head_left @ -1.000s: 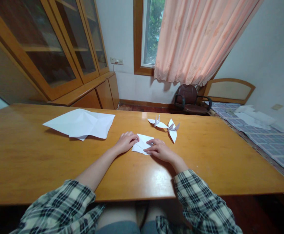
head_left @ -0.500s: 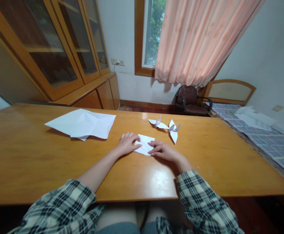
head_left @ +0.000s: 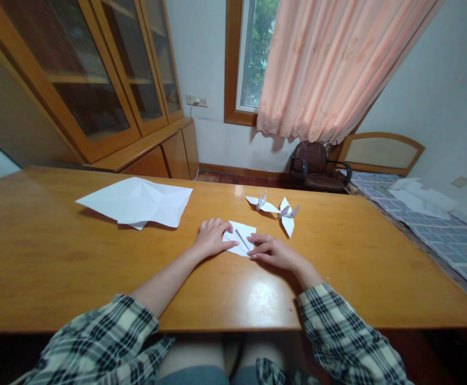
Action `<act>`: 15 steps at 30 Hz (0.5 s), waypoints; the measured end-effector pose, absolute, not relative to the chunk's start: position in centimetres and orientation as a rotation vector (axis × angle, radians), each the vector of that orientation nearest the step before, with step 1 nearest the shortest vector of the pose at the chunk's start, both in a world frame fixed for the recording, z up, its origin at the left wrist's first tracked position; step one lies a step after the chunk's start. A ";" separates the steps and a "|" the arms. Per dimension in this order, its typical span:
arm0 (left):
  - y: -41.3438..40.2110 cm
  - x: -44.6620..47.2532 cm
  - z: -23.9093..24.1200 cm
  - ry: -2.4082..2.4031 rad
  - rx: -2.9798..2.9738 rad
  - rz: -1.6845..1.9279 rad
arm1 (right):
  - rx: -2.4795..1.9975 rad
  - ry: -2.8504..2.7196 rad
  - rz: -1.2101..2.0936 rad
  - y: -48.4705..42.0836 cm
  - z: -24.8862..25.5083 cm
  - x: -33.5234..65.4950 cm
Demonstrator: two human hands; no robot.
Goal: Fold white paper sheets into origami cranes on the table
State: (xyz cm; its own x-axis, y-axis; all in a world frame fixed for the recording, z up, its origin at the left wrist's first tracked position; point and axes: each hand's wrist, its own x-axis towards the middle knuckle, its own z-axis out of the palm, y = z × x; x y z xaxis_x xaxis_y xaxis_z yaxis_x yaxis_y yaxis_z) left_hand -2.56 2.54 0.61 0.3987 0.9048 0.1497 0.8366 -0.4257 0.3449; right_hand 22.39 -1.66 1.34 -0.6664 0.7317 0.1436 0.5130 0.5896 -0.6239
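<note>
A small folded white paper (head_left: pixel 241 237) lies flat on the wooden table (head_left: pixel 56 256) in front of me. My left hand (head_left: pixel 212 238) rests on its left edge, fingers stretched flat and pressing down. My right hand (head_left: pixel 271 250) lies at its lower right corner, fingertips flat on the paper. Neither hand lifts the paper. Just beyond it stand two finished white paper cranes, one crane (head_left: pixel 262 202) further back and the other crane (head_left: pixel 287 216) to its right.
A larger creased white sheet (head_left: pixel 137 201) lies at the table's left. A wooden glass-door cabinet (head_left: pixel 97 80) stands behind on the left. A dark office chair (head_left: pixel 317 166) sits under the pink curtain (head_left: pixel 329 64). A bed with a checked cover (head_left: pixel 437 224) runs along the right.
My left fingers have slid rightward over the folded paper and both hands have drawn closer together. The paper stays flat on the table.
</note>
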 end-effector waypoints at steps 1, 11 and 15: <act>2.6 -2.6 0.6 1.545 2.441 0.465 | -1.002 -2.436 0.769 -1.8 1.4 22.4; 4.1 -4.2 0.4 1.403 2.349 0.441 | -1.014 -2.427 0.869 -1.9 1.8 22.6; 4.3 -4.3 0.5 1.387 2.341 0.442 | -1.000 -2.379 0.937 -1.8 1.8 22.6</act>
State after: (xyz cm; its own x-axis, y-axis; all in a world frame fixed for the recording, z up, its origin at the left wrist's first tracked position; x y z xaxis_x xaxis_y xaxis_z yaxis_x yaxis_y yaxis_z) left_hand -4.32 4.30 0.50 0.4629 0.8834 0.0733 0.7629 -0.4391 0.4745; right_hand 22.57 -1.85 1.76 -0.6675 0.7385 0.0949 0.4755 0.5208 -0.7090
